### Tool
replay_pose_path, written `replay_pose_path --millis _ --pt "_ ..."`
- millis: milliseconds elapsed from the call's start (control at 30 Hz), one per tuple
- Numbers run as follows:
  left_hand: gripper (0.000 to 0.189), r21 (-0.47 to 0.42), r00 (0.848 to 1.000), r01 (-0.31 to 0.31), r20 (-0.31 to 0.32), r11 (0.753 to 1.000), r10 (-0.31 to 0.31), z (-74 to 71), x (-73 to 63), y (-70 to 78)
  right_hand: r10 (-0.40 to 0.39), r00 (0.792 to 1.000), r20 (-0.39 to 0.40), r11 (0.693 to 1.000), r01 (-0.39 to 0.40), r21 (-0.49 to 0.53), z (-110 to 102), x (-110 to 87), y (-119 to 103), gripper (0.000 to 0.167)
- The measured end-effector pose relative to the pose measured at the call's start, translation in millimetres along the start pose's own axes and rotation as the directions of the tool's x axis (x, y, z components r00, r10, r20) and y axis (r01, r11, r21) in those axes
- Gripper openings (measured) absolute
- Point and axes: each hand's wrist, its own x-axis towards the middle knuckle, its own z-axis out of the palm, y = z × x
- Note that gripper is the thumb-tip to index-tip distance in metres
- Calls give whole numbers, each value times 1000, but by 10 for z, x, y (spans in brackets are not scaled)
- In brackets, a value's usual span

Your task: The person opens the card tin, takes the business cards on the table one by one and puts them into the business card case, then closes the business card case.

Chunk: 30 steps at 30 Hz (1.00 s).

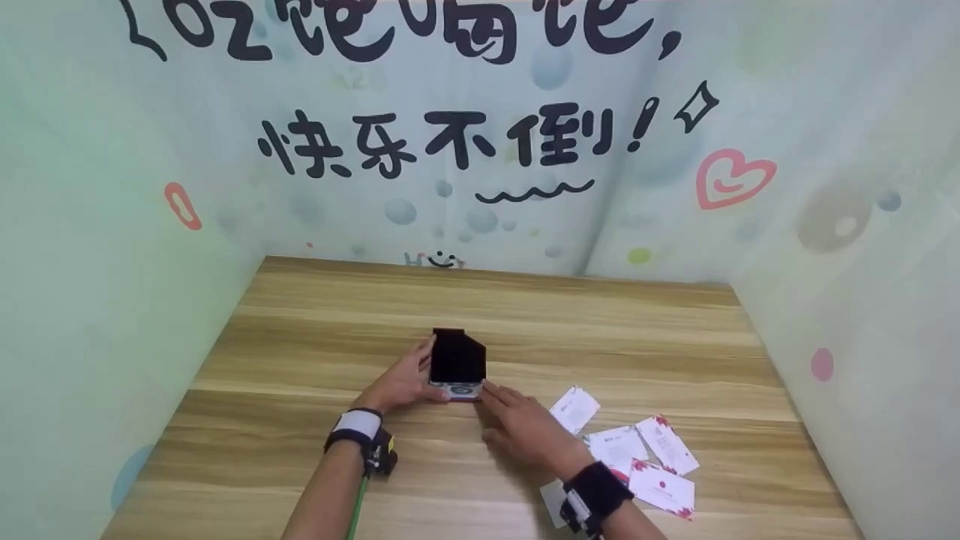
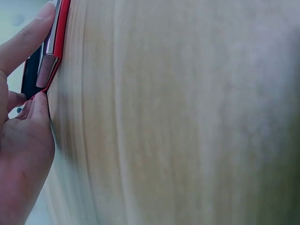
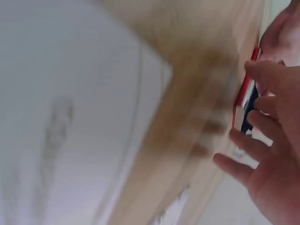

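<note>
A small card case stands with its black-lined lid raised, near the middle of the table. Its outside is red, as the left wrist view shows along the case's edge, and a printed card shows in its front part. My left hand grips the case from the left, thumb along the near edge and fingers behind the lid. At the near right corner, my right hand touches the case with extended fingertips; its fingers are spread in the right wrist view.
Several white cards with red floral corners, one of them a card under others' edges, lie to the right, partly beneath my right wrist. The wooden table meets printed cloth walls at the back and sides.
</note>
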Motion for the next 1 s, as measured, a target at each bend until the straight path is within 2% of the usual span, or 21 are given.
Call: replay_pose_path --millis 100,233,333,433,533,700,867,1000 --pt "119 -28 1000 11 5 1000 -11 7 -7 -3 -40 999 -23 999 41 18 -129 -28 145 77" --pt "119 -86 1000 12 19 996 -10 -5 -1 -2 -67 998 1 998 67 7 -326 -89 350 87" --pt "119 -102 1000 8 18 995 -6 -17 -4 -11 -54 997 49 998 54 -8 -446 -159 477 89" --pt "118 -73 1000 -3 10 997 4 -24 -12 -23 -16 995 94 999 19 -28 -526 -236 593 92" --pt "117 -56 1000 -13 17 998 14 -20 -19 -33 13 994 105 998 -5 -70 -573 -318 707 92" --pt "118 -82 999 -16 41 996 19 0 -22 -30 19 998 67 993 -11 -116 -602 -438 896 90" --pt "118 -83 999 -15 29 996 18 5 -14 -2 21 998 66 996 -15 -84 -603 -480 1021 78" --pt "118 -77 1000 1 20 997 1 12 -13 8 16 996 87 998 -11 -58 -588 -456 1053 78"
